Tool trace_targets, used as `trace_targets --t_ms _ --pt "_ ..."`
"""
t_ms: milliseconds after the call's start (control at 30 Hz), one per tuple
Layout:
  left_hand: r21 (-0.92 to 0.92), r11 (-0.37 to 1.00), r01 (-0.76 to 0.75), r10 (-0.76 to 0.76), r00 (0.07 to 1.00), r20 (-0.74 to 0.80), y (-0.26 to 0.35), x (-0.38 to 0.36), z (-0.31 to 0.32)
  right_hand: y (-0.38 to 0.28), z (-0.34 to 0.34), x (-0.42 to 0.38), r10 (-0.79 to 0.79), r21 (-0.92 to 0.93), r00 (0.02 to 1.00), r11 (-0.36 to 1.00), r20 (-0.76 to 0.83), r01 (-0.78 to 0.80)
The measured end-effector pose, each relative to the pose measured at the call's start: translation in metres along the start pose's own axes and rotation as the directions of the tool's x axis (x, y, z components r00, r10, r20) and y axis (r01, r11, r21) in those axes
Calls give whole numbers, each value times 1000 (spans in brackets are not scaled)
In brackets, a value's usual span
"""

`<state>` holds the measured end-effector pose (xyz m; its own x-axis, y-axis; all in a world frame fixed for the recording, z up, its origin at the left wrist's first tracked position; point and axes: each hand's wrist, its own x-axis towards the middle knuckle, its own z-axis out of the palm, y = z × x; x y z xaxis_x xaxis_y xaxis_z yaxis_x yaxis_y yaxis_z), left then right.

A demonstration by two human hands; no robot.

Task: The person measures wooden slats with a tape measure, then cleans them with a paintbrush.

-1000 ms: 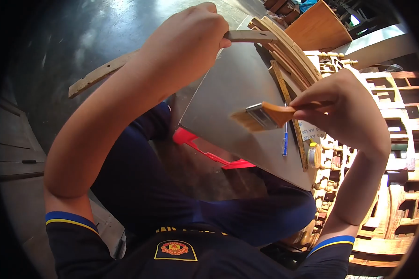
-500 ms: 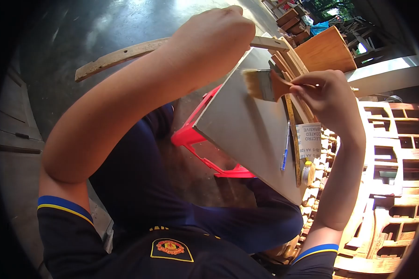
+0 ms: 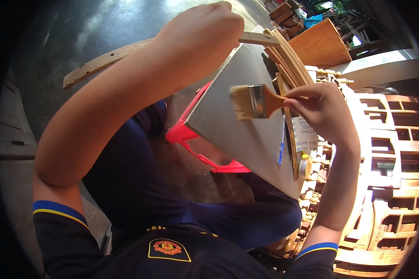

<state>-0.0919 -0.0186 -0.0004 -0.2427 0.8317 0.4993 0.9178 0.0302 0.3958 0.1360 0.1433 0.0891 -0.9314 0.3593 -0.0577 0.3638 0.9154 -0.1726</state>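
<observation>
My left hand [image 3: 207, 28] is closed round a long, slightly curved wooden strip [image 3: 104, 59] with small holes, raised over the far side of a grey board [image 3: 237, 135]. The fingertips are partly hidden behind the back of the hand. My right hand [image 3: 319, 109] pinches the wooden handle of a wide flat paintbrush [image 3: 250, 102]. Its pale bristles point left above the board, apart from the strip. Near the right hand, a blue pen [image 3: 281, 149] and a narrow wooden stick [image 3: 293, 149] lie along the board's right edge, beside a printed sandpaper sheet [image 3: 306, 136].
A pink plastic stool [image 3: 178, 134] stands under the board. Several wooden strips [image 3: 288, 58] are stacked at the board's far right. A small yellow-lidded jar [image 3: 305, 166] sits by its right edge. Carved wooden frames [image 3: 381, 158] fill the right side, and an orange-brown panel [image 3: 319, 46] leans behind.
The paintbrush in my right hand has moved slightly left and nearer to me, its bristles now more side-on. The whole view has shifted a little; my left hand still grips the strip.
</observation>
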Motion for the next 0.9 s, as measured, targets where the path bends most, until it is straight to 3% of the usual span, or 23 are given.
trace_targets --t_ms 67,100,133,200,233,333,467,500,633,667,733,800,867,900 --pt "46 998 -40 48 984 -173 -1 -3 17 27 -24 -11 2 -80 999 997 -42 -5" --pt "39 998 -43 49 985 -164 2 -2 17 28 -32 -11 -1 -115 998 993 -62 -6" --pt "35 998 -47 51 988 -142 6 -1 14 24 -34 -23 67 225 996 971 59 -79" --pt "22 998 -59 61 993 -102 15 -3 12 14 -45 -34 97 -33 971 995 219 -92" --pt "16 997 -72 73 994 -79 20 -3 10 8 -48 -31 189 -249 954 960 232 -130" --pt "-1 995 -97 97 995 -4 35 -3 10 27 -42 -32 96 -279 985 951 -144 -133" --pt "-25 998 -59 61 990 128 35 -6 11 24 -45 -45 82 -6 986 997 147 -82" --pt "-31 999 -44 48 986 157 36 -9 10 23 -45 -45 123 -156 982 983 145 -100" --pt "-56 997 -54 67 965 253 43 -13 11 65 -36 -41 115 -95 961 985 -250 -143" --pt "-59 997 -56 70 960 270 46 -15 12 75 -36 -41 167 99 944 985 -284 -144" --pt "-66 990 -121 134 955 266 52 -18 19 105 -33 -39 234 199 883 966 -408 -164" --pt "-69 979 -190 202 941 273 59 -20 32 137 -22 -34 331 127 820 943 -468 -308" --pt "-67 962 -265 273 917 292 66 -18 47 154 -12 -34 470 91 781 874 -413 -478" --pt "-92 951 -296 309 907 287 69 -16 51 159 -2 -37 359 -47 781 896 -511 -442"
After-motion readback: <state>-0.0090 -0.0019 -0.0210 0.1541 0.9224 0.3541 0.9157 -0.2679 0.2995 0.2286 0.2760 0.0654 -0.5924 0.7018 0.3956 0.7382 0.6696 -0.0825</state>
